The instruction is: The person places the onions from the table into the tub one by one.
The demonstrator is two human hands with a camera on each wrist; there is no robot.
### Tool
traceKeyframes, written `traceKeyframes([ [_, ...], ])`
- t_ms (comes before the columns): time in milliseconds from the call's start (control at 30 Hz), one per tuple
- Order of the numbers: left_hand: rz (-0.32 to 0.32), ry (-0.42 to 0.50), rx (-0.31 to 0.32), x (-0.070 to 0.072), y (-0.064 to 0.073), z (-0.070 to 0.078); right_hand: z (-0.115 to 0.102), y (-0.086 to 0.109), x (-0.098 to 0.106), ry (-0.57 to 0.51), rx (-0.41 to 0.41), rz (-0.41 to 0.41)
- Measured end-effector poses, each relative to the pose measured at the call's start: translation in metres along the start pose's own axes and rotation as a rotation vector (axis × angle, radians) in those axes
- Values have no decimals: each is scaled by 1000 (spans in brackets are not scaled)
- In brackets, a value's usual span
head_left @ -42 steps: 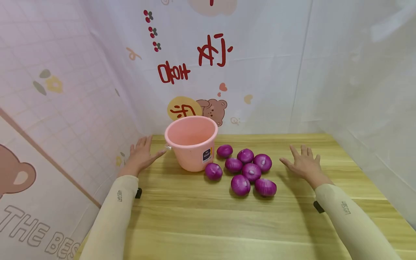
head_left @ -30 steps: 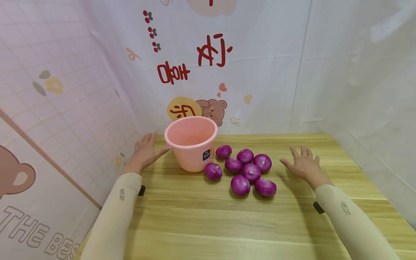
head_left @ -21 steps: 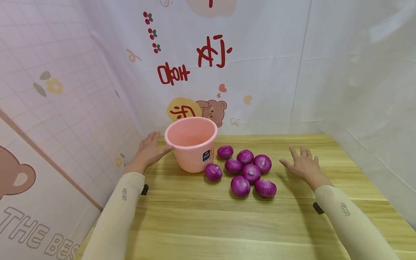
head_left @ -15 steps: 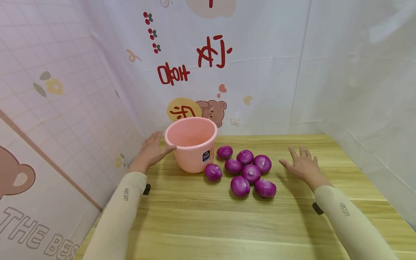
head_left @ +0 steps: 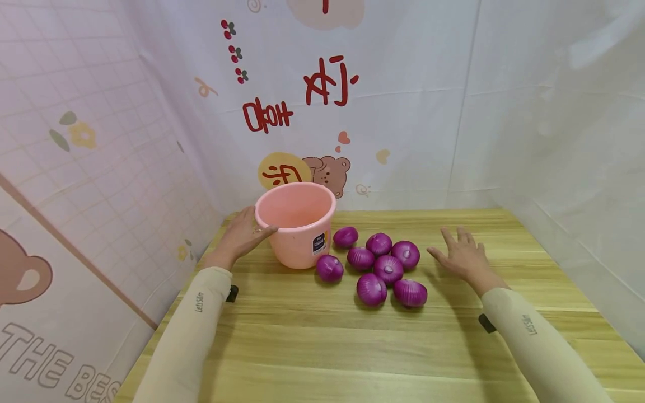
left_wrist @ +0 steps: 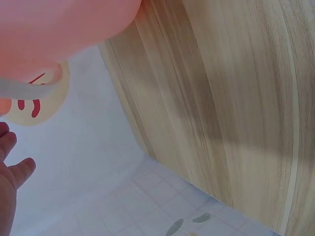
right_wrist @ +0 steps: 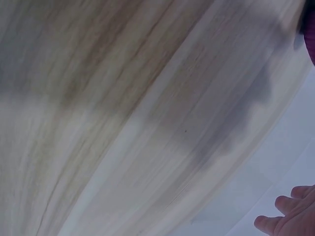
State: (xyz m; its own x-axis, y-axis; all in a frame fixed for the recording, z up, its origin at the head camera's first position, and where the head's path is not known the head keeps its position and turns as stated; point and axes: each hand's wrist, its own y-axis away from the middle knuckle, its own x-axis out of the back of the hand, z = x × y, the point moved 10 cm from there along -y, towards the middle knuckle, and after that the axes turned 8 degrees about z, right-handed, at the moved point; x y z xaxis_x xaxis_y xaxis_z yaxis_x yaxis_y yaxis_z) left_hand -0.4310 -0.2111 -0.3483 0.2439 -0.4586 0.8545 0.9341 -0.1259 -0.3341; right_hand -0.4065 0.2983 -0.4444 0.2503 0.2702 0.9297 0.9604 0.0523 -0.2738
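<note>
Standing ctr-left of frame: round pink plastic bucket (head_left: 296, 246), just beside bare L hand (head_left: 239, 237), fingers extended, contact unclear; 8 round purple onions (head_left: 388, 270) mid-frame btwn bucket & R hand (head_left: 462, 258), fingers spread.

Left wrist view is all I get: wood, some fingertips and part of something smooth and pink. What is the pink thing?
Observer: In the head view it's an open-topped pink bucket, standing upright.
Operator: Oh, nice! Is there anything on the side of it that I can't see?
Observer: Yes, eight red onions lie loose on the wood-grain table, between the pink bucket and the right hand.
</note>
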Motion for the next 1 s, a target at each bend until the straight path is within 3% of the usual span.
traceKeyframes([
  [433, 2, 57, 24, -4, 0, -1, -26, -4, -4, -65, 61, 27],
  [733, 12, 130, 22, -4, -2, 2, -47, -3, -13, -178, 149, -29],
  [1000, 39, 201, 19, -3, -2, 3, -56, -3, -29, -214, 199, -55],
])
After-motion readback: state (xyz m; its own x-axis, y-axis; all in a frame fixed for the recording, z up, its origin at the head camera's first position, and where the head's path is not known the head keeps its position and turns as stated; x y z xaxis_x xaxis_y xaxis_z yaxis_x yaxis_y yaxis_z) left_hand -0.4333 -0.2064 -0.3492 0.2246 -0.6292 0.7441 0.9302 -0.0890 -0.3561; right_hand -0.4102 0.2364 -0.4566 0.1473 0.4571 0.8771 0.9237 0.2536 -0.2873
